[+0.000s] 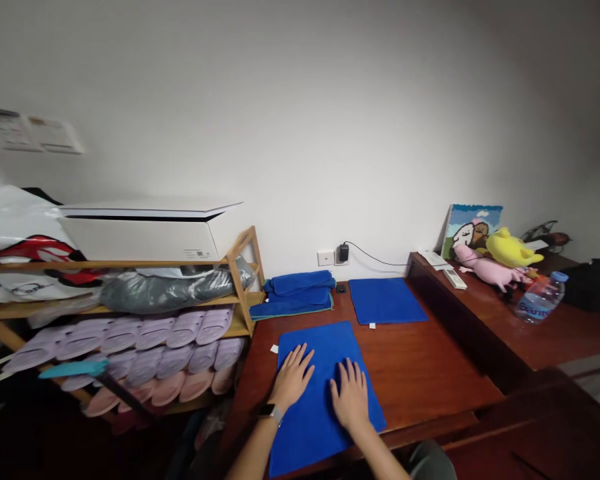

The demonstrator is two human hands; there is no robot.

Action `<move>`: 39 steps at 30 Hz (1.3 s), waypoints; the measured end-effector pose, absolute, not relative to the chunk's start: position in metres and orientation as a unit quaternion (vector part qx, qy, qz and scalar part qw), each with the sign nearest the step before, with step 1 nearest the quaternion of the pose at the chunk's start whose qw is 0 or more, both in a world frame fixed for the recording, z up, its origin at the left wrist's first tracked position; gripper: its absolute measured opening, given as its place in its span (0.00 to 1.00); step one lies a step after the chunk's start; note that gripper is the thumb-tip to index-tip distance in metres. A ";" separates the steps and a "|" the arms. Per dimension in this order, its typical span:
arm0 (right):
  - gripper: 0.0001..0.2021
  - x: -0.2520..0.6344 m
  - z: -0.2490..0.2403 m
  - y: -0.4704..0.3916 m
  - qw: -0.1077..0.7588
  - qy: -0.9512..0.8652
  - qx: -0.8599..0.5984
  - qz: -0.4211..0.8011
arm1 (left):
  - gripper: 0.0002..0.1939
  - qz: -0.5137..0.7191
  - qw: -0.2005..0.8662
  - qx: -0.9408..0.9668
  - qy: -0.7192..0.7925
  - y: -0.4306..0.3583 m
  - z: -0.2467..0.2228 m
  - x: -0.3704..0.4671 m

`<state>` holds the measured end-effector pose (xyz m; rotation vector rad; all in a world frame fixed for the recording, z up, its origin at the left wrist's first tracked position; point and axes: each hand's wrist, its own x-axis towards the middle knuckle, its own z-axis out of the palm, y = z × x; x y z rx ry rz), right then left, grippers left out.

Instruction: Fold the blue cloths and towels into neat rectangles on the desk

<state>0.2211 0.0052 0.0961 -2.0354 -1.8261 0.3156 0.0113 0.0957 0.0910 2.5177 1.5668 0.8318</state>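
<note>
A blue cloth (320,363) lies spread out flat on the brown wooden desk (405,367), its lower end reaching the front edge. My left hand (293,377) rests on its left part, fingers spread, a watch on the wrist. On the right part lies my right hand (351,397), palm down with fingers apart. A small white tag sticks out at the cloth's upper left. Behind it, a second blue cloth (387,300) is laid flat near the wall. Several more blue cloths (300,293) are folded in a pile at the desk's back left.
At left stands a wooden rack (243,293) with several purple slippers (155,333) and a white box (145,237). A raised surface on the right holds a pink plush toy (490,270), a yellow plush toy (513,250), a bottle (540,300) and a remote (455,279). A charger (344,252) is plugged into the wall.
</note>
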 end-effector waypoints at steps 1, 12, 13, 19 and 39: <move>0.32 0.217 0.080 -0.004 0.183 -0.653 -0.727 0.110 | 0.27 0.234 0.012 0.826 0.512 0.095 0.081 0.010; 0.33 0.301 0.119 0.074 0.095 -0.849 -0.494 0.163 | 0.31 0.151 -0.077 0.729 0.663 0.017 0.043 0.009; 0.34 0.306 0.125 0.082 0.089 -0.856 -0.484 0.161 | 0.30 0.140 -0.077 0.727 0.668 0.003 0.043 0.012; 0.31 0.293 0.107 0.058 0.154 -0.739 -0.648 0.104 | 0.24 0.204 -0.054 0.777 0.593 0.006 0.077 0.015; 0.34 0.297 0.108 0.099 0.123 -0.694 -0.698 0.127 | 0.34 0.209 -0.065 0.739 0.637 0.048 0.031 -0.004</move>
